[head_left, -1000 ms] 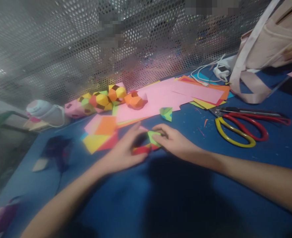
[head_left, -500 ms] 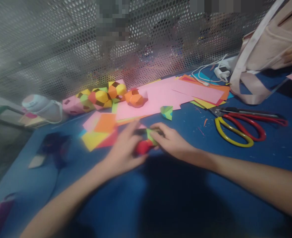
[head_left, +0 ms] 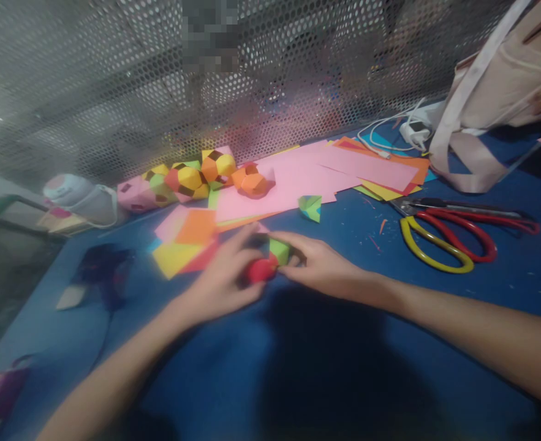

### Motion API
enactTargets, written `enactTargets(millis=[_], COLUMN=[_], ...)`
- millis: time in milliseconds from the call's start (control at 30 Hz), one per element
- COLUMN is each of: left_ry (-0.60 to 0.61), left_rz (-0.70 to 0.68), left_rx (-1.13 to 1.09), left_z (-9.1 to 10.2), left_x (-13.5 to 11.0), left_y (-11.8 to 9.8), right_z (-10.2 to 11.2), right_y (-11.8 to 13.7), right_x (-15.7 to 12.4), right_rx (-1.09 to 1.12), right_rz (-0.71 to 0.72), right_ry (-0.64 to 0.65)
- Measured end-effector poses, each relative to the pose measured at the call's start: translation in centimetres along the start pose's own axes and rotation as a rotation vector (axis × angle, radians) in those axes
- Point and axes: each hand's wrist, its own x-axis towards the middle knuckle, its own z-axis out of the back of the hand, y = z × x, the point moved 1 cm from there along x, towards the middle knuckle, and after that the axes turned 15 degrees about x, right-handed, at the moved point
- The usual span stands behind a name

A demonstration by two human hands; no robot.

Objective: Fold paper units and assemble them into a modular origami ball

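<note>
A small folded paper piece (head_left: 268, 261), red below and green above, sits between both hands over the blue table (head_left: 325, 361). My left hand (head_left: 222, 278) curls round its left side, fingers closed on the red part. My right hand (head_left: 318, 263) pinches its right side at the green part. Another small green folded piece (head_left: 310, 207) lies just beyond the hands. Loose coloured paper squares (head_left: 185, 242) lie left of the hands.
Finished paper balls (head_left: 194, 179) line the perforated metal wall. Pink sheets (head_left: 298, 177) spread behind the hands. Red and yellow scissors (head_left: 449, 236) lie to the right, a beige bag (head_left: 495, 92) and a white charger cable (head_left: 399, 131) behind them. A white bottle (head_left: 79, 199) rests at the left.
The folded piece has been squeezed from a flatter strip into a more compact lump between both hands. The hands stayed in the same spot.
</note>
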Motion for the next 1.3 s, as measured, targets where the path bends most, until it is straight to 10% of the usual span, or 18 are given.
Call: enactTargets(millis=[767, 1300], left_ry=[0.103, -0.162], left_rz=[-0.009, -0.105], left_rx=[-0.135, 0.179], left_z=[0.8, -0.8], left_x=[-0.2, -1.2], left_y=[2.0, 0.5], right_z=[-0.3, -0.7], right_y=[-0.6, -0.6], right_x=[-0.1, -0.4], right_rx=[-0.238, -0.284], right_rz=[0.165, 0.201], right_ry=[-0.027, -0.025])
